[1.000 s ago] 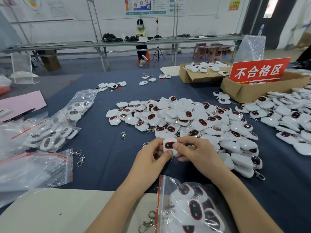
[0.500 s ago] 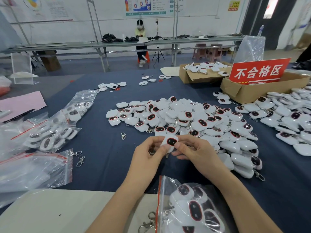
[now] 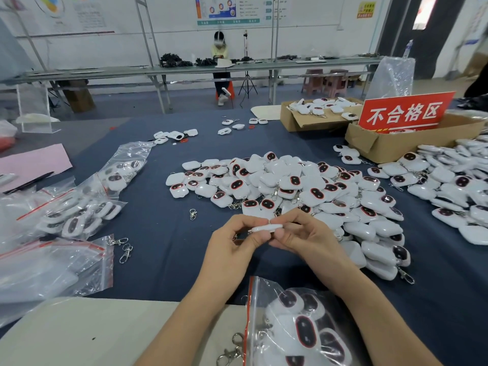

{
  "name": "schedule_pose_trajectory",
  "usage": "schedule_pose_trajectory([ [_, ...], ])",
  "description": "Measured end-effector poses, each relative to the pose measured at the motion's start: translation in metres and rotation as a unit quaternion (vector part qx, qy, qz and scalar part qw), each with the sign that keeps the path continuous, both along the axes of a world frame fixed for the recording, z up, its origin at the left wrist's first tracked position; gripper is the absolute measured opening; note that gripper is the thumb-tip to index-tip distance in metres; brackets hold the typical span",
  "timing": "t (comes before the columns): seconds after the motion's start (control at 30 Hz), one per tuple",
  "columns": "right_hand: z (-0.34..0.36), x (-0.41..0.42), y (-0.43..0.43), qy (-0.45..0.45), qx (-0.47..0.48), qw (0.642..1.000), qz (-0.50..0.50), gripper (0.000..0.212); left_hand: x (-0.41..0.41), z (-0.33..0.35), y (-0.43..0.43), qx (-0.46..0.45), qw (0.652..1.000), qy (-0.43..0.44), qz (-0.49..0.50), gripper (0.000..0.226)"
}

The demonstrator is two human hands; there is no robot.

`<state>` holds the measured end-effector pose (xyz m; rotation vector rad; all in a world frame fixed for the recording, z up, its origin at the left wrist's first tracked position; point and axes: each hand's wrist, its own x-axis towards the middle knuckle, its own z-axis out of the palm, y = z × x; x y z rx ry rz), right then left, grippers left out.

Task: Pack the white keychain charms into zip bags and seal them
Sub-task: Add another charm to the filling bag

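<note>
Both hands hold one white keychain charm [image 3: 265, 228] edge-on above the blue cloth, in front of me. My left hand [image 3: 232, 247] pinches its left end and my right hand [image 3: 303, 237] pinches its right end. A big pile of white charms [image 3: 287, 188] with dark oval faces lies just beyond my hands. An open zip bag [image 3: 295, 323] with a red strip, holding several charms, lies close to me between my forearms. A metal clasp [image 3: 232, 351] hangs out of it.
Filled zip bags [image 3: 87, 204] and empty ones [image 3: 52, 268] lie at the left, with loose clasps [image 3: 124, 249] beside them. More charms [image 3: 454, 188] cover the right. Two cardboard boxes [image 3: 380, 146] and a red sign [image 3: 404, 112] stand at the back right. A person sits far behind.
The charm was face-up between my fingers; both hands have turned it, so now I see only its thin edge. The hands stayed in about the same place.
</note>
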<state>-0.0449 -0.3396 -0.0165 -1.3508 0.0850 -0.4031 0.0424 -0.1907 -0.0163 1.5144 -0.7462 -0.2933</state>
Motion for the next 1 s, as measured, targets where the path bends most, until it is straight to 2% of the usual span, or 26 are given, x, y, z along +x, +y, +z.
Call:
schedule_pose_trajectory([
  [0.13, -0.0027, 0.0012, -0.0004, 0.001, -0.001, 1.000, -0.004, 0.014, 0.0017, -0.0011, -0.0006, 0.011, 1.000, -0.003, 0.012, 0.023],
  [0.3, -0.0048, 0.0019, -0.0031, -0.003, -0.026, 1.000, -0.005, 0.013, 0.0003, -0.0003, -0.0003, 0.004, 1.000, 0.030, -0.004, 0.013],
  [0.43, -0.0060, 0.0025, -0.0034, 0.010, -0.068, 0.998, 0.005, 0.031, 0.0051, -0.0022, -0.0007, 0.030, 0.996, 0.088, -0.014, 0.024],
  [0.57, -0.0051, 0.0026, -0.0062, 0.041, -0.040, 0.998, 0.036, 0.039, 0.0089, -0.0056, -0.0018, 0.022, 0.994, 0.104, 0.000, 0.025],
  [0.67, -0.0053, 0.0061, -0.0037, 0.055, -0.001, 0.998, -0.018, 0.029, 0.0091, -0.0079, -0.0020, 0.017, 0.995, 0.096, -0.005, 0.026],
  [0.87, -0.0047, 0.0063, -0.0003, 0.058, -0.061, 0.993, -0.082, 0.032, 0.0060, -0.0065, -0.0024, 0.019, 0.998, 0.059, 0.001, 0.009],
  [1.0, -0.0059, 0.0073, 0.0013, 0.058, -0.066, 0.990, -0.114, 0.028, 0.0044, -0.0063, -0.0031, 0.031, 0.998, 0.056, 0.006, 0.014],
])
